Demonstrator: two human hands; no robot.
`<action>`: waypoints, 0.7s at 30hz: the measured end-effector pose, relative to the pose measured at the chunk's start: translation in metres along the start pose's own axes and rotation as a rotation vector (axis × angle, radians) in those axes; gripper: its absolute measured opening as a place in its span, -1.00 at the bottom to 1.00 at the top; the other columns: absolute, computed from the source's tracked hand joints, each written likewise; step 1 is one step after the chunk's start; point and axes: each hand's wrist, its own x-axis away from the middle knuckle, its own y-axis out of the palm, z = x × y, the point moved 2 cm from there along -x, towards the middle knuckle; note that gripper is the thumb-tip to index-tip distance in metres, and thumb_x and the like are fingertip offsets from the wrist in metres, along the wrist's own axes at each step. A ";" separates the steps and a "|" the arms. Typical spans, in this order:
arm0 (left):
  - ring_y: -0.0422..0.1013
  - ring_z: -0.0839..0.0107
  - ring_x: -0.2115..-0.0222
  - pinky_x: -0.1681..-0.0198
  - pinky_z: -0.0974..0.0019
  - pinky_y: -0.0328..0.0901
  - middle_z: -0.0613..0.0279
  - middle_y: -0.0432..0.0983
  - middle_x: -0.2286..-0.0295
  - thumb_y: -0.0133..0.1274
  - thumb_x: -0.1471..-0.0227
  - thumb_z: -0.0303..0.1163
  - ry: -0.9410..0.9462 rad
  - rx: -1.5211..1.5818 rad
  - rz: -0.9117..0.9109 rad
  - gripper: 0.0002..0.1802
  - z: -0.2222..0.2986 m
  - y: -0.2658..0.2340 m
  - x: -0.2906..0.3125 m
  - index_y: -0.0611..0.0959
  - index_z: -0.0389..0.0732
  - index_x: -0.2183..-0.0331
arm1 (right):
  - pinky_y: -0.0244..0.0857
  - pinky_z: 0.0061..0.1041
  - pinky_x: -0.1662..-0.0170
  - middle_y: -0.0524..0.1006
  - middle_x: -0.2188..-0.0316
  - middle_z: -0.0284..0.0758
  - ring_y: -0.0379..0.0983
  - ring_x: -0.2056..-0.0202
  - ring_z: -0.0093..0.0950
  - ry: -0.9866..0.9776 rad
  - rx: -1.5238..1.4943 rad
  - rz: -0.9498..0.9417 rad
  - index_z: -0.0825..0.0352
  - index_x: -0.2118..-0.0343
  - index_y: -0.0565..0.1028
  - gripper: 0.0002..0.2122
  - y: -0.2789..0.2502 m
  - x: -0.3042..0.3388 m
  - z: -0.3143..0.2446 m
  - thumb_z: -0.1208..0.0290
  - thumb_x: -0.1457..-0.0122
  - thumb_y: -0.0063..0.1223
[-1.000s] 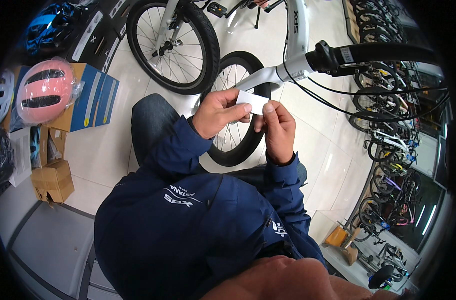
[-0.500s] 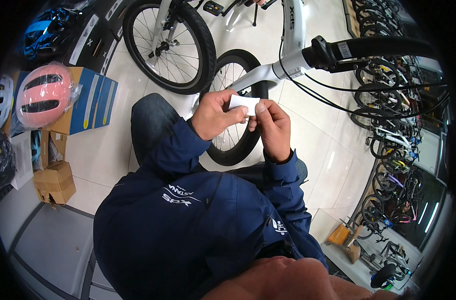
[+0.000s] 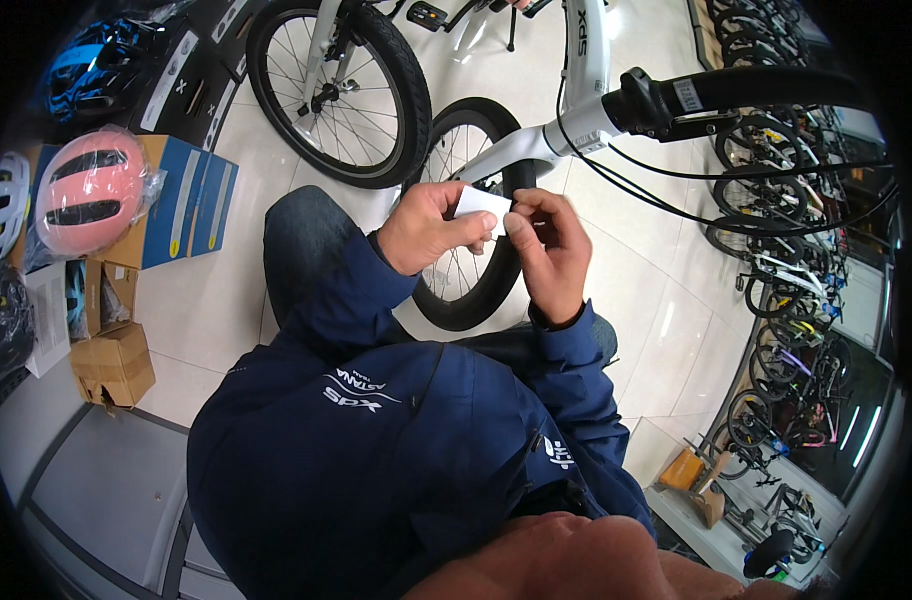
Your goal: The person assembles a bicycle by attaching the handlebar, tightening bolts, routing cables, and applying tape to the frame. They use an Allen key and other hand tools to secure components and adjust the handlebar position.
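Note:
A small white slip of paper or card (image 3: 483,204) is pinched in my left hand (image 3: 423,228), its thumb lying over the slip's lower edge. My right hand (image 3: 550,245) has its thumb and forefinger closed at the slip's right edge; whether they grip it or only touch it is hard to see. Just beyond my hands stands a white bicycle (image 3: 583,125), its front wheel (image 3: 487,292) partly hidden behind them. The black handlebar (image 3: 766,90) stretches off to the right, with dark cables looping below it.
Another bicycle wheel (image 3: 412,80) stands at the upper left. On the left are a pink helmet in plastic (image 3: 93,190), a blue box (image 3: 191,200) and a small cardboard box (image 3: 114,367). Rows of bicycles (image 3: 776,250) line the right side over a pale tiled floor (image 3: 646,300).
The white slip has tilted and shifted slightly left. My right thumb and fingers have moved a little along its right edge. The bicycle has hardly moved.

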 end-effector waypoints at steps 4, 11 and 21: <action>0.50 0.57 0.45 0.31 0.43 0.44 0.26 0.59 0.43 0.23 -0.16 -0.37 -0.081 -0.024 -0.069 -0.75 0.002 -0.006 0.001 0.66 -0.37 0.22 | 0.40 -0.50 0.28 0.51 0.28 -0.32 0.50 0.29 -0.42 -0.434 0.470 -0.147 0.22 0.16 0.68 -0.70 -0.015 -0.012 -0.029 0.61 0.00 0.40; 0.51 0.56 0.46 0.30 0.42 0.46 0.27 0.59 0.43 0.23 -0.16 -0.34 -0.122 -0.128 -0.161 -0.74 0.005 -0.005 0.001 0.66 -0.35 0.22 | 0.43 -0.46 0.29 0.56 0.33 -0.41 0.50 0.28 -0.39 -0.549 0.651 -0.360 0.19 0.27 0.69 -0.76 -0.027 -0.029 -0.047 0.52 0.06 0.41; 0.53 0.49 0.36 0.22 0.34 0.50 0.22 0.58 0.29 0.04 -0.30 -0.33 -0.221 0.139 -0.152 -0.69 -0.010 -0.011 -0.009 0.59 -0.34 0.03 | 0.44 -0.45 0.19 0.56 0.31 -0.30 0.54 0.22 -0.34 -0.600 0.631 -0.210 0.33 0.32 0.63 -0.73 -0.023 -0.026 -0.058 0.76 0.11 0.37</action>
